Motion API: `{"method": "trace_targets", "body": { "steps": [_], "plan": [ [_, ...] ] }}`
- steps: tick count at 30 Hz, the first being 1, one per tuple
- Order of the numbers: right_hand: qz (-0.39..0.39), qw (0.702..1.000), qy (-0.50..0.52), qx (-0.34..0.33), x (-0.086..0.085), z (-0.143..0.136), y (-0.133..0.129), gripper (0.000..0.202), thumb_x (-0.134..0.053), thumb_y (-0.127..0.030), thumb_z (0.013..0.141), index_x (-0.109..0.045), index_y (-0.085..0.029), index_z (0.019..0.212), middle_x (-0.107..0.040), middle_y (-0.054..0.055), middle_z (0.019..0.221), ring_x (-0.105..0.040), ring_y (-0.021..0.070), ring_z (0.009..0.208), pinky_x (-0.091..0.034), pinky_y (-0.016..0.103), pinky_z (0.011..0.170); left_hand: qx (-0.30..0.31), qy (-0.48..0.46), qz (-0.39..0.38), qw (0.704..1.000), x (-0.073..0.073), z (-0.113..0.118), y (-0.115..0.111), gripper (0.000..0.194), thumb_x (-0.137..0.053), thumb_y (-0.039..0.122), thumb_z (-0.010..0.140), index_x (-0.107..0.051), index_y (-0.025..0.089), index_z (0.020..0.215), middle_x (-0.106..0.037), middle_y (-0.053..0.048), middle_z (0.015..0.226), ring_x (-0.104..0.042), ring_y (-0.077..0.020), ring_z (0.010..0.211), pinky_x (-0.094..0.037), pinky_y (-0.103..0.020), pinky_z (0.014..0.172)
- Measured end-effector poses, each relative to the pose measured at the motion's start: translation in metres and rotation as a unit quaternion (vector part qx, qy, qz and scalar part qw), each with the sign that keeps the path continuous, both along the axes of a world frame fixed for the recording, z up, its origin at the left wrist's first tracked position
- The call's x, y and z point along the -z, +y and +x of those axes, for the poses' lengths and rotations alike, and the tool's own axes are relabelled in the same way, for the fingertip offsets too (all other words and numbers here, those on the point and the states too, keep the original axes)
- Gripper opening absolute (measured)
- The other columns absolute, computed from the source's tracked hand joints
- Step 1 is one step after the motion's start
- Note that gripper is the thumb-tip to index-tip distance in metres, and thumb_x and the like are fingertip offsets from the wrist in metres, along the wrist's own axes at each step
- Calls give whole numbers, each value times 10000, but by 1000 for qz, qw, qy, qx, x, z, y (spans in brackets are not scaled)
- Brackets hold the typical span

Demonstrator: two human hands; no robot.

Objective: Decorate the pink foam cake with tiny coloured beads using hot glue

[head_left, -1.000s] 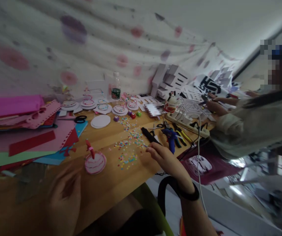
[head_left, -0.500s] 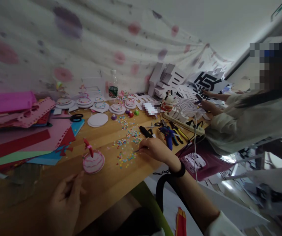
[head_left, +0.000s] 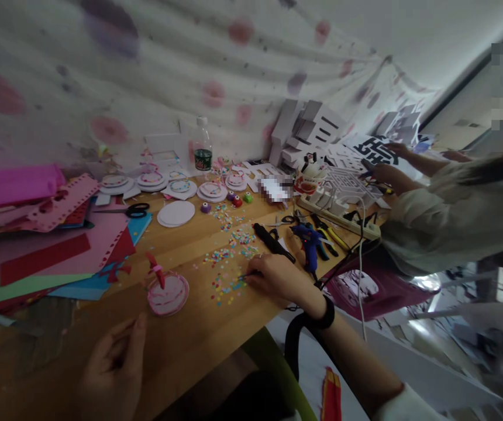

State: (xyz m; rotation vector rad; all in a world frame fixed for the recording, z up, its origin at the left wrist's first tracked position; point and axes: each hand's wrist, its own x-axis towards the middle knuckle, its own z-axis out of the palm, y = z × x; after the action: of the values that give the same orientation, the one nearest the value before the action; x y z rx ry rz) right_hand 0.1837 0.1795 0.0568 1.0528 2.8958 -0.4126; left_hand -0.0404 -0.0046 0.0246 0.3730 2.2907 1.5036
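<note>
My right hand point(head_left: 273, 278) rests low over the table, its fingers pinched on a thin pointed tool point(head_left: 243, 275) whose tip is among loose coloured paper dots point(head_left: 225, 286). Most of the tool is hidden by the fingers. My left hand point(head_left: 117, 359) is in front of a small round paper cake point(head_left: 169, 294) with pink wavy trim and a red upright piece point(head_left: 157, 272). Its thumb and fingers are curled together close to the cake's near edge; whether anything sits between them cannot be seen.
Coloured paper sheets point(head_left: 58, 257) and black-handled scissors point(head_left: 137, 210) lie left. White discs point(head_left: 176, 214), more decorated rounds point(head_left: 150, 180) and a bottle point(head_left: 203, 146) stand behind. A blue glue gun point(head_left: 307, 245), pliers point(head_left: 333, 237) and a power strip point(head_left: 343, 216) are right, beside another person point(head_left: 436, 216).
The whole view has shifted slightly, moving the right-hand scene rightward. My right hand stays at the dots with the tool. My left fingertips now appear a little lower beside the cake.
</note>
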Motion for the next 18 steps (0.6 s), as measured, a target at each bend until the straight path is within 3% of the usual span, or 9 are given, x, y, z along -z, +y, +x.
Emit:
{"method": "trace_targets", "body": {
  "steps": [5,9,13,18],
  "plan": [
    [4,1000,-19,-1,0,-4,-2,95,-647,-226,938,-733,-190,924,-767,70,905,-702,201,824,-388,265,661,19,16,5,1000,-1,3,-2,341,-689,567,551,-648,265,704,-680,3,608,-695,-247,659,-572,-362,591],
    [6,1000,-30,0,-4,-7,-5,114,-620,-178,933,-728,-181,895,-764,76,897,-696,199,813,-374,266,645,62,41,29,997,4,3,-3,322,-700,564,618,-638,265,717,-677,28,591,-636,-183,538,-546,-304,513],
    [6,1000,-28,-2,-4,-6,-5,107,-625,-198,930,-728,-181,904,-764,72,897,-697,199,811,-373,268,640,66,41,43,996,7,2,-3,453,-724,670,594,-635,249,737,-688,22,589,-576,-154,461,-474,-267,410],
    [4,1000,-26,-3,-2,-6,-5,87,-641,-211,925,-726,-196,938,-763,63,913,-689,189,815,-382,260,647,67,17,27,997,5,3,-4,616,-721,791,518,-635,230,756,-651,24,548,-558,-153,443,-486,-279,428]
  ]
}}
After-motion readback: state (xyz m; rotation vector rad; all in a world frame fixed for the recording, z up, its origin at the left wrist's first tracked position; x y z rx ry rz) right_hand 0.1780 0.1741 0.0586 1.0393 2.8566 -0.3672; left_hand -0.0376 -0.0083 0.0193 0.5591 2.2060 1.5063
